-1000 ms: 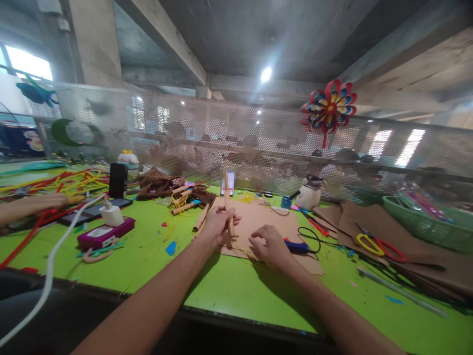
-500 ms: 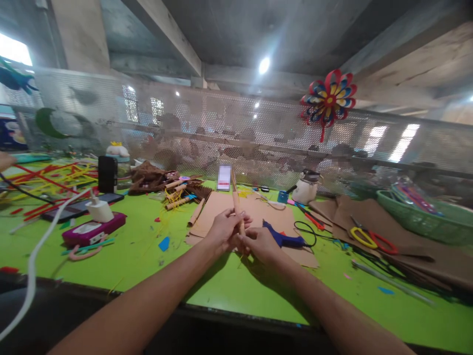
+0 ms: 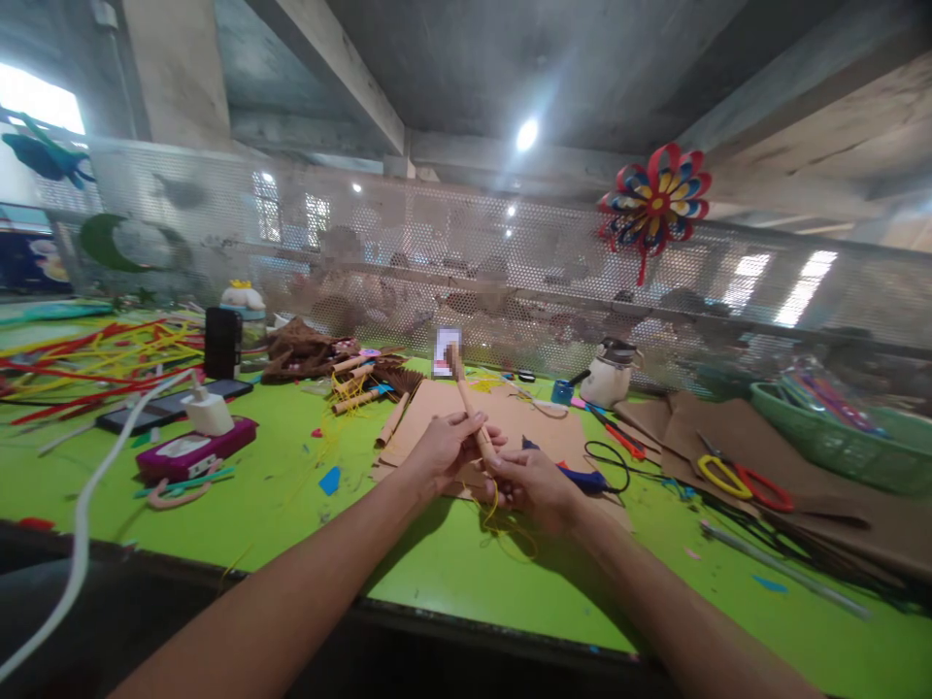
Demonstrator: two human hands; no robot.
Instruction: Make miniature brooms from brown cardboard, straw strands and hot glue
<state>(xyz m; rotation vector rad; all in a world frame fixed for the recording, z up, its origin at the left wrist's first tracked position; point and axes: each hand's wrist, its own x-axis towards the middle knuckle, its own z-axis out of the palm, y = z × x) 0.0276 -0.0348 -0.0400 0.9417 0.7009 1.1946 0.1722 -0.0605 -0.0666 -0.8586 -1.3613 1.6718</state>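
Observation:
A thin rolled brown-paper tube (image 3: 472, 408) stands tilted in front of me, its upper end pointing away and slightly left. My left hand (image 3: 452, 449) is closed on the tube's lower half. At its near end my right hand (image 3: 535, 478) pinches the tube between thumb and fingers. Loose yellow thread (image 3: 520, 551) dangles in loops below my right fingers. Under the hands lie brown paper sheets (image 3: 426, 403). A blue glue gun (image 3: 586, 479) lies on them, partly hidden behind my right hand.
Several paper tubes with yellow thread (image 3: 354, 383) lie left of the sheets. Scissors (image 3: 743, 481) rest on darker brown paper (image 3: 808, 495) at right, beside a green basket (image 3: 837, 427). A purple power strip (image 3: 196, 454) and white cable (image 3: 82, 524) are at left.
The tube's near end and my right hand have shifted slightly right, and the tube leans more to the left. More yellow thread now shows below the hands. The view has shifted slightly.

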